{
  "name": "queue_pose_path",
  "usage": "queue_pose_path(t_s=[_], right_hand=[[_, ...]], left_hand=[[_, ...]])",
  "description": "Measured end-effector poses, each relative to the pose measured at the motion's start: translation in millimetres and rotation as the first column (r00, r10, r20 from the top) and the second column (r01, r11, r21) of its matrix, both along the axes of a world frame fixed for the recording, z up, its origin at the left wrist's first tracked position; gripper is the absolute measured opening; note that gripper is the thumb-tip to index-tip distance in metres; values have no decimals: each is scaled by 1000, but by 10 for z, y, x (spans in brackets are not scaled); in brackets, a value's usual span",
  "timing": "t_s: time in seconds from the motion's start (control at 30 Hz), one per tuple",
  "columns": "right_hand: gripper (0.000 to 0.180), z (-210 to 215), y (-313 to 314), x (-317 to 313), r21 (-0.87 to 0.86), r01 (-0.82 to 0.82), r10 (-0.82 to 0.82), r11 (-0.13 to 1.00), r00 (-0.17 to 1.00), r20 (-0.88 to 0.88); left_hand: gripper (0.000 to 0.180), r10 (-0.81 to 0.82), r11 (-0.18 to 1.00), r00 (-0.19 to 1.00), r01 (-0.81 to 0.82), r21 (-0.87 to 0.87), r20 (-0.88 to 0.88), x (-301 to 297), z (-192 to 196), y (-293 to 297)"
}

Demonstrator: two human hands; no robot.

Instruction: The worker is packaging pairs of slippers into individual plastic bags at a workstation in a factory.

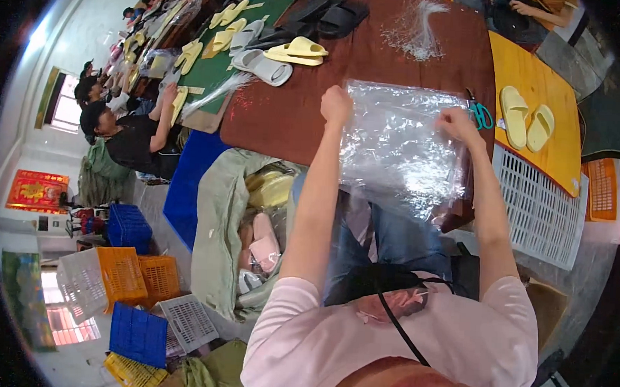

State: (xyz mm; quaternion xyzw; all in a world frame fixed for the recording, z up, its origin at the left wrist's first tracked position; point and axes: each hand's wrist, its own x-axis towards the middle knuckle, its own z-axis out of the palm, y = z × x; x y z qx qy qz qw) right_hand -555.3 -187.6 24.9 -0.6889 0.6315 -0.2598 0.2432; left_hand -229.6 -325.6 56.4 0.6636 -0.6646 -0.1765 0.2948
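A clear plastic bag [395, 145], wide and shiny, lies over the near edge of the brown-covered table [285, 120] and hangs toward my lap. My left hand [337, 105] is closed on its upper left corner. Near the upper right edge, my right hand [458, 124] pinches the plastic with curled fingers. Scissors with teal handles [482, 116] rest just right of that hand. Whether the plastic is one bag or several layers cannot be made out.
Yellow slippers [306, 47], grey slippers [263, 67] and black slippers [343, 18] sit at the far left. Thin clear strands [420, 36] lie farther back. More yellow slippers [514, 116] stand on a yellow board at right. A sack [214, 238] of bagged slippers is beside my left arm.
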Motion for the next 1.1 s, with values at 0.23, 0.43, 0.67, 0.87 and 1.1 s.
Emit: queue_pose_path(t_s=[0.23,0.43,0.67,0.87,1.1], right_hand=[[19,85,-249,-189,-238,79,-35,968,982,183],[21,-5,-526,-379,-200,161,-165,966,986,-1],[23,51,-548,-433,-273,198,-234,941,967,-104],[42,474,400,296,-545,30,-79,838,995,-67],[57,485,1905,722,-378,-76,-21,923,969,-245]], left_hand=[[27,-38,998,988,29,-60,-151,100,38,-238],[60,0,958,1000,-8,287,26,241,44,229],[52,48,994,999,-50,95,23,713,-210,1337],[44,140,988,985,-132,84,-100,954,-390,1804],[20,22,1000,912,-14,22,-410,957,-553,1684]])
